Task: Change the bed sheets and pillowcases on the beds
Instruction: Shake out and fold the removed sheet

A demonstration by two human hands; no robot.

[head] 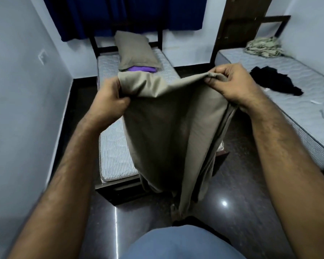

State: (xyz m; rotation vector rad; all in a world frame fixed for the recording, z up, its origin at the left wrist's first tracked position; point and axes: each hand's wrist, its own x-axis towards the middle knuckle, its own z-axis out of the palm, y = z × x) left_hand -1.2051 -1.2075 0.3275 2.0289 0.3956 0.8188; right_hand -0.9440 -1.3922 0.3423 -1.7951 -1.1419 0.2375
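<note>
A grey-brown bed sheet [172, 128] hangs in front of me, its lower end reaching the dark floor. My left hand [108, 99] grips its upper edge at the left. My right hand [230, 83] pinches a bunched part of the same edge at the right. Behind the sheet stands a bed with a bare striped mattress [112, 150]. A pillow in a grey-brown case [135, 51] lies at its head, with a purple folded cloth [141, 68] tucked under its near end.
A second bed with a bare quilted mattress [292, 94] stands at the right, carrying a crumpled patterned cloth [263, 46] and a black garment [277, 83]. A blue curtain [123, 14] hangs at the back. A wall is close at the left. Glossy dark floor lies between the beds.
</note>
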